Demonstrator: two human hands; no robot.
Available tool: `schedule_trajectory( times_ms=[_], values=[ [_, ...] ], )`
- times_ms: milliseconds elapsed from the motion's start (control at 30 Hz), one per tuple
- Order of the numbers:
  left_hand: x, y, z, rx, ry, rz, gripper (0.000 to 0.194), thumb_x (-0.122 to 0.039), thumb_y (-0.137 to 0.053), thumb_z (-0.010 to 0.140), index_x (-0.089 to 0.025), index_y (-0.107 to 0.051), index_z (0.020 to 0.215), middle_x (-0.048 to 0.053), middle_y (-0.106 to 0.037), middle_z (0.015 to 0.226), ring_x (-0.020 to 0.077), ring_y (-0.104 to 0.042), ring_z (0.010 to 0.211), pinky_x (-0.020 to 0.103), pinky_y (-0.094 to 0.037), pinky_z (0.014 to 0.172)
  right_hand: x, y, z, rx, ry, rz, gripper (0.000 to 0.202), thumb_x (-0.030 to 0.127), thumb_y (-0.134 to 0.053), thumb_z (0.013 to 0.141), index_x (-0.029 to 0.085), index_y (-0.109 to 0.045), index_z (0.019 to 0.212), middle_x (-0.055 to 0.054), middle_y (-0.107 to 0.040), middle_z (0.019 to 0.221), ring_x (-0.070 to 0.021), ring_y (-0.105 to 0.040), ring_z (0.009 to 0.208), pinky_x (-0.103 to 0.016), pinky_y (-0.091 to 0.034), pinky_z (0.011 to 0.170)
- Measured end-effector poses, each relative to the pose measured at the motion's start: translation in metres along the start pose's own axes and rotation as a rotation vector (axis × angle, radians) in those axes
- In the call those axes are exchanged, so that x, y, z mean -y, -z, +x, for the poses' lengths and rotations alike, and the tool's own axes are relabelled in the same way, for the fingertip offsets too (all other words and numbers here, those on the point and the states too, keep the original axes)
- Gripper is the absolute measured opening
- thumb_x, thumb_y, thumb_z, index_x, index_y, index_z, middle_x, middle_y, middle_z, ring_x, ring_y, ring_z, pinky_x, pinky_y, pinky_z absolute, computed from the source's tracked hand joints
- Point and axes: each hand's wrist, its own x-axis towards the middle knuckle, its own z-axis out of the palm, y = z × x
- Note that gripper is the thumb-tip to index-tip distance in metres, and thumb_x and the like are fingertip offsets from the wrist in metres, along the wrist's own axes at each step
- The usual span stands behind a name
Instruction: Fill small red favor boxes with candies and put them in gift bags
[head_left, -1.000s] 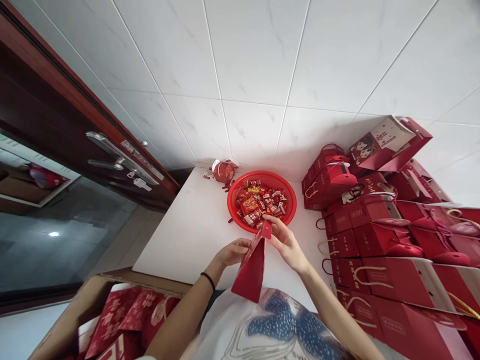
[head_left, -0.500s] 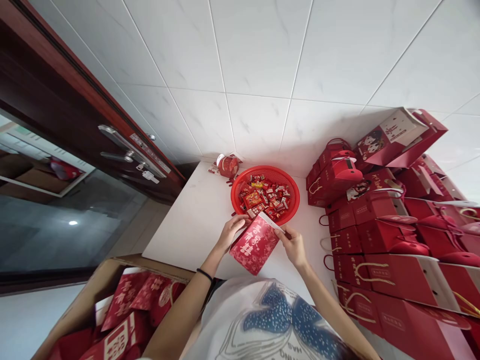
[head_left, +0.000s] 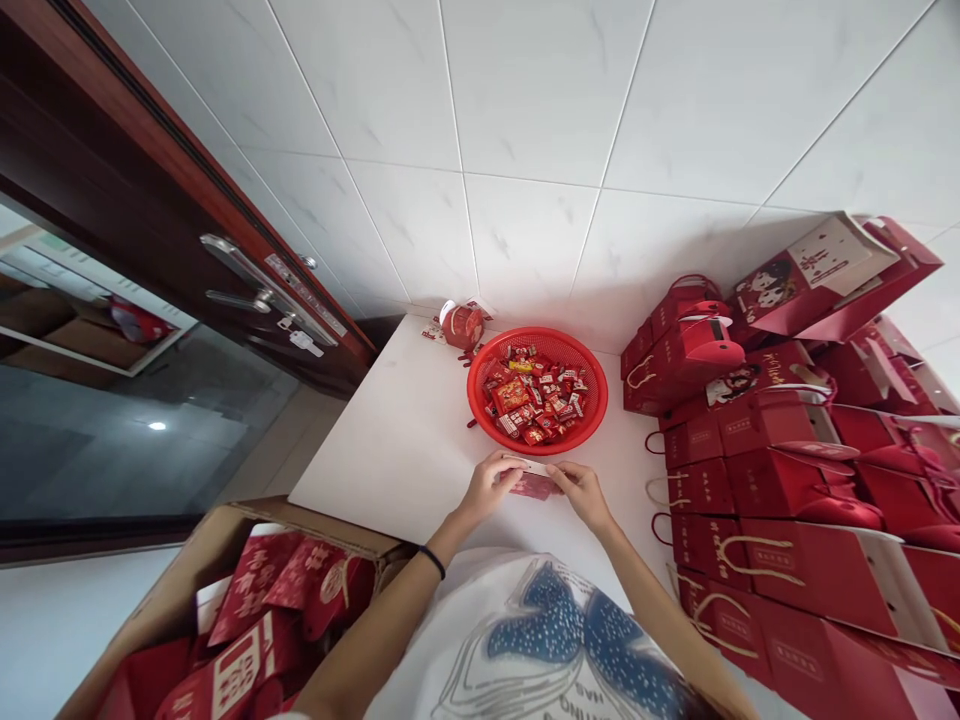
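Observation:
A red packet with a white top edge [head_left: 534,486] is held by both hands just in front of the basket, seen steeply from its top edge. My left hand [head_left: 491,484] pinches its left corner, and my right hand [head_left: 582,492] pinches the right one. Beyond them a round red basket [head_left: 599,405] holds many small wrapped sweets [head_left: 540,395]. The basket stands on a white table [head_left: 390,420].
Rows of red gift bags [head_left: 772,500] fill the right side. At the lower left is a cardboard box [head_left: 180,560] of red packets [head_left: 259,580]. A small red round item [head_left: 463,325] sits behind the basket. A dark door [head_left: 150,220] is at the left.
The packet has tipped from showing its printed face to showing mostly its top edge. My left hand has moved right and down, and now grips the packet's top edge.

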Motion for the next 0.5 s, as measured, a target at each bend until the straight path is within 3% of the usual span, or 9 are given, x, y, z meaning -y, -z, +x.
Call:
schedule_trajectory(
  times_ms=[100, 167, 267, 367, 500],
  values=[
    [0.005, -0.002, -0.001, -0.043, 0.032, -0.016, 0.02, -0.036, -0.065, 0.086, -0.023, -0.079, 0.09, 0.008, -0.073, 0.096, 0.0219, -0.068, 0.092, 0.036, -0.053, 0.086, 0.004, 0.013, 0.018, 0.004, 0.026, -0.068, 0.058, 0.072, -0.058, 0.078, 0.019, -0.063, 0.058, -0.001, -0.06, 0.053, -0.0152, -0.054, 0.05, -0.027, -0.044, 0.053],
    [0.007, -0.003, -0.001, -0.065, 0.071, -0.038, 0.019, -0.036, -0.067, 0.084, -0.023, -0.079, 0.088, 0.008, -0.074, 0.096, 0.0218, -0.067, 0.091, 0.036, -0.053, 0.088, 0.012, 0.021, 0.041, -0.06, 0.047, -0.177, 0.052, 0.066, -0.054, 0.083, 0.018, -0.068, 0.069, -0.004, -0.066, 0.064, -0.0171, -0.059, 0.057, -0.028, -0.047, 0.057],
    [0.009, -0.003, -0.002, -0.063, 0.118, -0.075, 0.017, -0.033, -0.069, 0.08, -0.022, -0.08, 0.087, 0.008, -0.073, 0.096, 0.0216, -0.067, 0.089, 0.036, -0.052, 0.088, 0.028, 0.03, 0.083, -0.167, -0.018, -0.634, 0.033, 0.041, -0.047, 0.092, 0.019, -0.07, 0.098, -0.007, -0.074, 0.09, -0.02, -0.068, 0.08, -0.03, -0.052, 0.073],
    [0.01, -0.001, -0.003, -0.044, 0.128, -0.099, 0.019, -0.029, -0.069, 0.079, -0.022, -0.079, 0.093, 0.008, -0.073, 0.098, 0.0214, -0.066, 0.091, 0.036, -0.052, 0.09, 0.039, 0.028, 0.117, -0.166, -0.082, -0.838, 0.033, 0.025, -0.059, 0.085, 0.015, -0.066, 0.116, -0.016, -0.07, 0.112, -0.029, -0.066, 0.104, -0.038, -0.05, 0.087],
    [0.012, 0.002, -0.005, -0.035, 0.153, -0.131, 0.019, -0.026, -0.071, 0.075, -0.023, -0.08, 0.092, 0.009, -0.072, 0.107, 0.0233, -0.066, 0.099, 0.038, -0.051, 0.094, 0.042, 0.018, 0.135, -0.119, -0.1, -0.975, 0.04, 0.019, -0.065, 0.08, 0.012, -0.065, 0.119, -0.025, -0.062, 0.127, -0.0387, -0.052, 0.124, -0.048, -0.041, 0.099]
  ],
)
